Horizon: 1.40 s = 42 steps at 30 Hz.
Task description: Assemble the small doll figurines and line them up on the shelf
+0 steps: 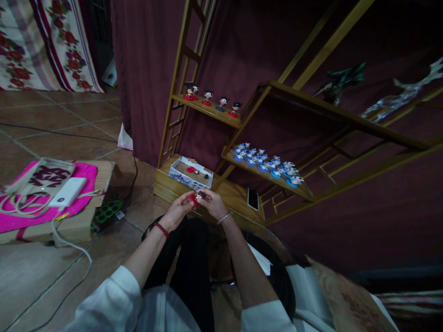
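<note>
- Below centre: a figurine [198,197] was pinched by left hand [181,206] and right hand [213,203] grips, likely for steadiness.
- Just above: pieces [191,169] were contained by a box [187,180].

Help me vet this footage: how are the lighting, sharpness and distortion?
Head view: dim, the maroon backdrop falling to near-black at upper right; head view: the held figurine looks soft; head view: sleeves look stretched near the bottom edge.
</note>
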{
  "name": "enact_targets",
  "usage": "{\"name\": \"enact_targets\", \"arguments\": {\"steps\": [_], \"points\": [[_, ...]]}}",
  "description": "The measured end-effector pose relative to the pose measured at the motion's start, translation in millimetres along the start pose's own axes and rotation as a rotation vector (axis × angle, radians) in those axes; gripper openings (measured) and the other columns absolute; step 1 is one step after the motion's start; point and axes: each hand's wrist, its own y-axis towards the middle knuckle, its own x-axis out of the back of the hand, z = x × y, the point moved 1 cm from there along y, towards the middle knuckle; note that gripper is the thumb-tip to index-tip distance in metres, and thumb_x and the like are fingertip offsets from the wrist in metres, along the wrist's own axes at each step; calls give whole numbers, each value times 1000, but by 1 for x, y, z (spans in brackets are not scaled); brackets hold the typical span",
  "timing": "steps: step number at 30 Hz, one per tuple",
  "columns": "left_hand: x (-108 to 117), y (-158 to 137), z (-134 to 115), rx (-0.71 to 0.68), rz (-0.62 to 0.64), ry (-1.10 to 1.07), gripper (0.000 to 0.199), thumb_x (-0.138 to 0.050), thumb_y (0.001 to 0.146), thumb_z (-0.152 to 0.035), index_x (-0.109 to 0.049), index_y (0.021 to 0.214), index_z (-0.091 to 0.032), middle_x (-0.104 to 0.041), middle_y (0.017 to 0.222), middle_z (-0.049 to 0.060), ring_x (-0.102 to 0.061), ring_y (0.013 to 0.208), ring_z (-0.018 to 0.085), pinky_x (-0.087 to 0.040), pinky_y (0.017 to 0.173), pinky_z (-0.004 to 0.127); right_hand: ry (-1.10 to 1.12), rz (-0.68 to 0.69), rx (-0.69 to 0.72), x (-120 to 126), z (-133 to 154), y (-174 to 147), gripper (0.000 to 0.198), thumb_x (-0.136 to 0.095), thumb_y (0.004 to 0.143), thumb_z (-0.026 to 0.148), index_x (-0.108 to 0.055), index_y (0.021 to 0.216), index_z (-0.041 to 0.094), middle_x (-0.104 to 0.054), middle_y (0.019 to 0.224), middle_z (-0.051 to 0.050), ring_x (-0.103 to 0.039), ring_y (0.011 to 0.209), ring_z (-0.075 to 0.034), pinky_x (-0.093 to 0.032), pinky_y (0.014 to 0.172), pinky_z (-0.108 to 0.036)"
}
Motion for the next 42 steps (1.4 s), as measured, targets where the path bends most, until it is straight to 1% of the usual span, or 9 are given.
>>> {"name": "enact_targets", "arguments": {"steps": [5, 8, 11, 16, 23, 33, 37, 42], "points": [[-1, -1, 0, -2, 35, 18, 40, -71, 64, -15, -61, 102, -15, -63, 96, 6, -57, 82, 13, -43, 75, 26, -91, 57, 23, 4, 0, 2, 23, -60, 65, 24, -59, 88, 19, -61, 82, 1, -57, 75, -13, -45, 72, -25], [-2, -2, 0, -11, 38, 19, 40, -71, 63, -15, -61, 102, -16, -63, 95, 5, -56, 83, 12, -42, 76, 26, -148, 79, 39, 5, 0, 3, 23, -58, 66, 25, -58, 88, 19, -60, 81, 1, -56, 73, -12, -45, 70, -25], [-3, -3, 0, -21, 24, 19, 40, -72, 62, -15, -62, 101, -17, -63, 95, 4, -56, 84, 12, -42, 78, 26, -184, 73, 43, 4, 1, 3, 22, -57, 67, 26, -57, 88, 19, -59, 79, 1, -55, 70, -12, -45, 66, -24], [-3, -4, 1, -45, 9, 52, 40, -72, 61, -15, -62, 100, -18, -62, 97, 4, -55, 86, 12, -41, 81, 27, -230, 43, 39, 1, 3, 1, 22, -56, 67, 28, -58, 86, 18, -58, 74, 1, -53, 65, -11, -44, 64, -23], [0, 0, 5, -104, -5, 118, 42, -71, 62, -15, -59, 102, -18, -60, 97, 4, -55, 84, 12, -42, 79, 26, -256, -40, 29, -3, 6, 1, 22, -56, 66, 30, -59, 82, 16, -60, 72, 1, -52, 62, -11, -43, 63, -24], [-1, -2, 5, -149, -22, 234, 43, -68, 63, -17, -56, 104, -19, -60, 97, 3, -55, 85, 13, -43, 81, 28, -447, -147, -40, -10, 6, 0, 14, -53, 65, 28, -60, 71, 17, -57, 59, 3, -47, 53, -10, -37, 51, -20], [-1, -1, 5, -154, -15, 296, 44, -65, 65, -16, -52, 107, -20, -60, 99, 2, -56, 88, 12, -42, 83, 27, -440, -186, -93, -11, 4, 0, 12, -54, 64, 29, -58, 65, 17, -54, 56, 4, -44, 51, -9, -35, 49, -20], [0, 0, 6, -176, -13, 383, 45, -62, 67, -15, -49, 110, -20, -58, 103, 3, -56, 91, 13, -41, 85, 27, -417, -203, -133, -11, 1, 1, 13, -54, 62, 31, -56, 62, 18, -51, 53, 5, -43, 49, -9, -32, 47, -19]]}}
